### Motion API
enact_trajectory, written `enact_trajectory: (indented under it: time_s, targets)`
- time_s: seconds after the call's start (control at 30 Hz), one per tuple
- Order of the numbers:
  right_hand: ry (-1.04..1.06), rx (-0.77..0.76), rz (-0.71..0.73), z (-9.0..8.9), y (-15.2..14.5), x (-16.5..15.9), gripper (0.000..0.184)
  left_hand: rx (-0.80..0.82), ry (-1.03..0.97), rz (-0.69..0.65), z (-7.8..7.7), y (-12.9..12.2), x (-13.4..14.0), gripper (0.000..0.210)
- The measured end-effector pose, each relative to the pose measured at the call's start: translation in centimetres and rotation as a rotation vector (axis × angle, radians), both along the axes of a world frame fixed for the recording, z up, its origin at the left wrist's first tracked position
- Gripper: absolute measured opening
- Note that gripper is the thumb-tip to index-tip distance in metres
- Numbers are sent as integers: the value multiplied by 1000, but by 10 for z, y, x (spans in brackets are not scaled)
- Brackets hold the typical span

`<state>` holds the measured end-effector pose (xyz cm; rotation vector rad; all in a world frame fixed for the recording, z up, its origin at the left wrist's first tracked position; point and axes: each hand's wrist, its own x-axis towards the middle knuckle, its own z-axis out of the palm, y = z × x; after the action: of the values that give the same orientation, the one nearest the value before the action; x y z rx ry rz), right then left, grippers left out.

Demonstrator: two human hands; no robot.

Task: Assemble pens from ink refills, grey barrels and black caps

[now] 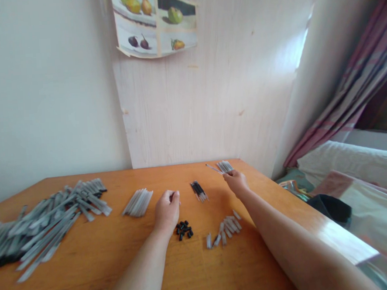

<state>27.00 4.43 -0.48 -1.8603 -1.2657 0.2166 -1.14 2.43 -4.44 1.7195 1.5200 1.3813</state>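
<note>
The right hand [235, 182] pinches a thin rod [213, 168] at the table's [188, 276] far right, just by a row of rods [226, 165]. The left hand [167, 210] is curled; whether it grips anything, I cannot tell. Black caps [184, 230] lie just right of it, long tubes [137, 202] to its left, and dark sticks [199, 191] between the 2 hands. Nearer, short tubes [227, 226] sit between the forearms. A big heap [63, 210] of sticks crowds the left; a bed [373, 191] stands right.
</note>
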Motion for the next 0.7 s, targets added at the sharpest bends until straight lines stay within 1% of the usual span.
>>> enact_trajectory:
  time_s: [0.07,0.13,0.2,0.23,0.3,0.37,0.43,0.53,0.6,0.7]
  targets:
    - [70,17,74,5,-3,-10,27,43,26,32,3,-3,1,36]
    - [144,46,168,11,-8,-23,24,83,69,58,6,-7,2,42]
    - [364,111,354,16,-14,-37,20,116,107,70,10,-11,3,48]
    - [429,121,428,18,-18,-43,20,128,117,75,11,-12,3,50]
    - [474,136,514,20,-24,-55,19,140,123,86,13,-14,3,55]
    - [460,126,562,19,-28,-62,18,137,119,93,14,-14,2,57]
    - [433,119,577,16,-29,-65,17,126,112,94,13,-13,2,57]
    - [401,122,553,8,-25,-63,17,114,107,95,13,-11,2,54]
    - [372,141,503,2,-19,-58,18,103,105,103,12,-9,1,52]
    - [270,177,351,-7,-5,-45,21,81,88,109,10,-7,1,51]
